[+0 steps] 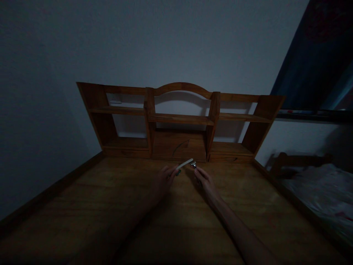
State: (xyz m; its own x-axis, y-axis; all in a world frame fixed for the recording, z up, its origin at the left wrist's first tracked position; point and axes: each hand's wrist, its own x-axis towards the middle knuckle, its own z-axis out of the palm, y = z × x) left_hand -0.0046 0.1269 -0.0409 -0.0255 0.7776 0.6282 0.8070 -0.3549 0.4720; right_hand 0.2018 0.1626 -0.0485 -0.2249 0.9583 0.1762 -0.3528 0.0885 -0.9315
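Note:
In the dim light, my left hand (164, 179) is closed on one end of a slim, pale strip (185, 163). The strip points up and to the right, and its exact kind is too dark to make out. A small dark green piece (178, 172) shows beside my left fingertips; whether it is held or lies on the desk I cannot tell. My right hand (204, 181) grips a small tool with a shiny metal head (193, 164), its dark handle partly hidden by the fingers. The metal head is close to the strip's far end.
Both hands are over a wooden desktop (127, 206). Along its back stands a wooden shelf unit (180, 118) against a pale wall (176, 44). To the right are a bed's wooden frame (303, 159), pale bedding (325, 191) and a dark curtain (309, 62).

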